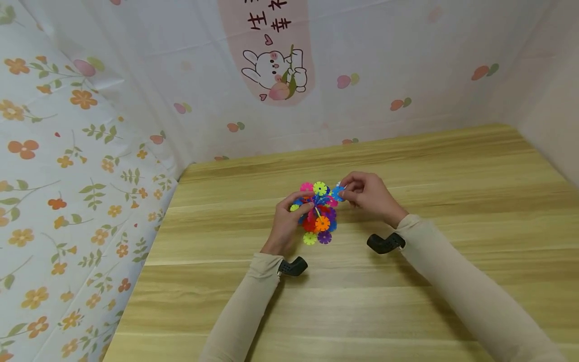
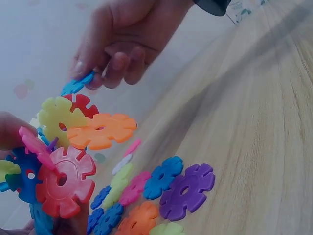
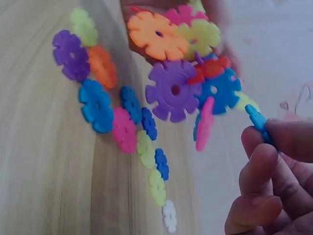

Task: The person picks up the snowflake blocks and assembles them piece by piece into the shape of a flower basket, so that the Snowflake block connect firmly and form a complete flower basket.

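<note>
A cluster of interlocked notched discs in several colours, with an orange disc [image 1: 322, 223] [image 2: 101, 130] [image 3: 157, 35] and a purple disc [image 3: 173, 91] on it, is gripped by my left hand [image 1: 289, 216] from its left side. Between thumb and index finger my right hand [image 1: 368, 196] [image 2: 132, 39] [image 3: 279, 181] pinches a blue disc [image 1: 338, 193] [image 2: 78, 84] [image 3: 257, 120]. In the right wrist view a small gap separates that disc from the cluster. Part of the left hand is hidden behind the cluster in the right wrist view.
Loose discs lie on the wooden table [image 1: 334, 301] around and beneath the cluster, among them a purple one [image 2: 187, 192] [image 3: 71, 55] and a white one [image 3: 169, 216]. Printed cloth [image 1: 384, 65] hangs behind the table and at its left.
</note>
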Demonstrator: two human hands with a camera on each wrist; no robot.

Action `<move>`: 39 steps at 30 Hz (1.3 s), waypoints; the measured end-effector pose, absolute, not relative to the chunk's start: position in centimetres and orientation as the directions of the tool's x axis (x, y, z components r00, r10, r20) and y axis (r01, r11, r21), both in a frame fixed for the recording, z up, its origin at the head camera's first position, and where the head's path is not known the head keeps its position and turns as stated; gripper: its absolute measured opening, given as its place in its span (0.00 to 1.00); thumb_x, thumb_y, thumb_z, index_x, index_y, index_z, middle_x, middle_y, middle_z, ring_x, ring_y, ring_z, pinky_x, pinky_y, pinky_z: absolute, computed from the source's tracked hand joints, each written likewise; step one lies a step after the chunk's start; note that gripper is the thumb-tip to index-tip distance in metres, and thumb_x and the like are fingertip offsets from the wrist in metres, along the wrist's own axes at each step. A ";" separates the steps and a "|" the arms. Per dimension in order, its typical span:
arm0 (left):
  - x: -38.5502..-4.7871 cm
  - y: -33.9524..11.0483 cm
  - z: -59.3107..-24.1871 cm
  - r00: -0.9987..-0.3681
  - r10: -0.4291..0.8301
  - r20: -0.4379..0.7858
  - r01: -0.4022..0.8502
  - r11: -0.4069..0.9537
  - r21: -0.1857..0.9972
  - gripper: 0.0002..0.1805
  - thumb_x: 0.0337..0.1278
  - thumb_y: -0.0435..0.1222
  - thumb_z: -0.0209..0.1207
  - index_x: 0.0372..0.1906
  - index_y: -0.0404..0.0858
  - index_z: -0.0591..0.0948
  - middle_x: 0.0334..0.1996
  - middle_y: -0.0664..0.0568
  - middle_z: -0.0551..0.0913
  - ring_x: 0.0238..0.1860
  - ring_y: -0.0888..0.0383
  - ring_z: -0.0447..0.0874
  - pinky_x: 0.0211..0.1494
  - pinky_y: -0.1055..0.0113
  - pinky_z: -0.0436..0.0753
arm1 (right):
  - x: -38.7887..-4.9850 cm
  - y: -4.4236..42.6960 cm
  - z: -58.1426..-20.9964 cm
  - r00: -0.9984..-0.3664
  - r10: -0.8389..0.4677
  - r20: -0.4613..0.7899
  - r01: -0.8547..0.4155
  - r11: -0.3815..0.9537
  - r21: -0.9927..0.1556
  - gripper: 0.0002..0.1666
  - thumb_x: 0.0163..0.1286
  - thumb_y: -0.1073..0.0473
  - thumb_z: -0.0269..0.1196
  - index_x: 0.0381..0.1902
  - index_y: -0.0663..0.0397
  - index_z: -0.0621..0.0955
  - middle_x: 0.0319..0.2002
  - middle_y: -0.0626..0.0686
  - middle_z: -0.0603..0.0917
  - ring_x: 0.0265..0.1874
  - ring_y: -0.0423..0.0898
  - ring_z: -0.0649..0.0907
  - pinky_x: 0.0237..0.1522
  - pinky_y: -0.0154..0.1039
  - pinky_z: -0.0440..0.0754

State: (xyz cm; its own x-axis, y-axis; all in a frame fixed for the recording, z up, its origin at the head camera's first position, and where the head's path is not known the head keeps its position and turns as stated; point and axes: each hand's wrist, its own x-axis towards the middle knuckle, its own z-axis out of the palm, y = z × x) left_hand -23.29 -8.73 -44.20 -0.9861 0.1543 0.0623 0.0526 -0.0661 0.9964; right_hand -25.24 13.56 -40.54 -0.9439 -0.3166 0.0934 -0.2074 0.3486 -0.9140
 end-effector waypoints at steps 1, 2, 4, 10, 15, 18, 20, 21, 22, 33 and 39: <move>-23.5 -8.7 -44.5 -0.986 0.151 0.068 0.058 -0.069 0.996 0.15 0.59 0.30 0.58 0.51 0.31 0.79 0.53 0.44 0.76 0.58 0.48 0.66 0.51 0.63 0.75 | -25.3 13.5 -40.9 -0.942 -0.317 0.107 -0.221 0.349 -0.911 0.11 0.64 0.62 0.62 0.42 0.63 0.78 0.29 0.62 0.81 0.23 0.62 0.78 0.24 0.42 0.78; -23.5 -8.6 -44.6 -0.986 0.148 0.073 0.063 -0.071 0.995 0.15 0.59 0.31 0.59 0.51 0.31 0.79 0.53 0.45 0.76 0.58 0.49 0.67 0.51 0.63 0.76 | -25.3 13.3 -40.9 -0.940 -0.319 0.122 -0.238 0.353 -0.905 0.10 0.64 0.63 0.62 0.41 0.62 0.78 0.28 0.61 0.81 0.22 0.61 0.78 0.23 0.40 0.78; -23.4 -8.4 -44.6 -0.987 0.141 0.076 0.068 -0.065 0.996 0.15 0.59 0.31 0.59 0.50 0.32 0.80 0.52 0.46 0.77 0.57 0.50 0.68 0.51 0.63 0.76 | -25.2 13.0 -41.0 -0.935 -0.320 0.151 -0.271 0.371 -0.888 0.09 0.63 0.63 0.63 0.40 0.61 0.78 0.27 0.60 0.81 0.21 0.59 0.78 0.21 0.38 0.77; -23.2 -8.0 -44.7 -0.989 0.132 0.064 0.055 -0.074 0.996 0.13 0.58 0.31 0.60 0.48 0.35 0.82 0.51 0.50 0.77 0.56 0.53 0.67 0.50 0.62 0.77 | -24.5 12.4 -41.0 -0.929 -0.282 0.238 -0.341 0.410 -0.846 0.06 0.61 0.65 0.64 0.37 0.58 0.79 0.23 0.59 0.81 0.16 0.52 0.78 0.18 0.37 0.75; -23.0 -7.6 -44.7 -0.992 0.107 0.062 0.050 -0.109 0.993 0.12 0.56 0.30 0.61 0.46 0.35 0.82 0.51 0.49 0.76 0.55 0.52 0.69 0.47 0.64 0.78 | -24.1 12.0 -41.4 -0.922 -0.256 0.290 -0.375 0.411 -0.831 0.05 0.60 0.67 0.65 0.34 0.60 0.79 0.21 0.55 0.81 0.14 0.48 0.78 0.17 0.37 0.76; -22.9 -7.3 -44.7 -0.993 0.094 0.065 0.051 -0.142 0.989 0.13 0.55 0.28 0.61 0.46 0.32 0.81 0.52 0.48 0.74 0.55 0.51 0.69 0.48 0.64 0.78 | -24.0 11.9 -41.7 -0.926 -0.244 0.289 -0.368 0.405 -0.837 0.05 0.59 0.68 0.65 0.31 0.60 0.77 0.20 0.54 0.81 0.14 0.49 0.78 0.17 0.37 0.77; -22.8 -7.1 -44.7 -0.994 0.088 0.065 0.051 -0.154 0.987 0.13 0.55 0.28 0.61 0.47 0.31 0.81 0.53 0.47 0.74 0.55 0.50 0.69 0.48 0.64 0.78 | -24.0 11.9 -41.8 -0.927 -0.241 0.286 -0.363 0.390 -0.846 0.06 0.59 0.69 0.65 0.30 0.61 0.76 0.20 0.55 0.81 0.14 0.51 0.78 0.18 0.37 0.77; -22.7 -7.1 -44.6 -0.994 0.086 0.065 0.051 -0.160 0.986 0.13 0.55 0.28 0.60 0.47 0.31 0.81 0.53 0.46 0.74 0.55 0.50 0.68 0.49 0.64 0.78 | -24.0 11.9 -41.8 -0.929 -0.241 0.282 -0.358 0.382 -0.852 0.06 0.59 0.69 0.64 0.30 0.60 0.76 0.20 0.57 0.81 0.15 0.51 0.79 0.17 0.37 0.77; -22.7 -7.0 -44.6 -0.994 0.083 0.065 0.051 -0.164 0.985 0.13 0.55 0.28 0.61 0.47 0.31 0.81 0.54 0.47 0.73 0.55 0.50 0.68 0.49 0.63 0.78 | -23.9 11.9 -41.8 -0.930 -0.244 0.275 -0.351 0.371 -0.860 0.06 0.60 0.69 0.64 0.29 0.60 0.76 0.21 0.58 0.80 0.15 0.53 0.79 0.18 0.38 0.78; -22.7 -6.8 -44.9 -0.994 0.075 0.080 0.069 -0.137 0.988 0.15 0.52 0.27 0.63 0.47 0.36 0.83 0.55 0.50 0.73 0.53 0.51 0.70 0.45 0.65 0.79 | -24.3 12.0 -41.8 -0.946 -0.288 0.151 -0.240 0.308 -0.920 0.06 0.61 0.72 0.62 0.29 0.65 0.74 0.21 0.64 0.79 0.17 0.60 0.79 0.17 0.37 0.77; -22.9 -7.5 -44.5 -0.977 0.206 0.053 0.036 -0.084 0.996 0.16 0.60 0.33 0.59 0.53 0.39 0.79 0.57 0.51 0.72 0.54 0.52 0.69 0.51 0.62 0.76 | -24.5 12.1 -41.8 -0.952 -0.255 0.167 -0.250 0.336 -0.908 0.03 0.64 0.69 0.60 0.33 0.63 0.75 0.22 0.60 0.80 0.18 0.59 0.78 0.18 0.41 0.78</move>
State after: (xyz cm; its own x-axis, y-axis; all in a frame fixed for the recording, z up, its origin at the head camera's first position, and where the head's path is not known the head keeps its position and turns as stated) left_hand -22.94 -7.45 -44.50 -0.9771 0.2060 0.0529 0.0362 -0.0838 0.9958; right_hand -24.52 12.06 -41.75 -0.9523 -0.2553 0.1674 -0.2497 0.3360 -0.9082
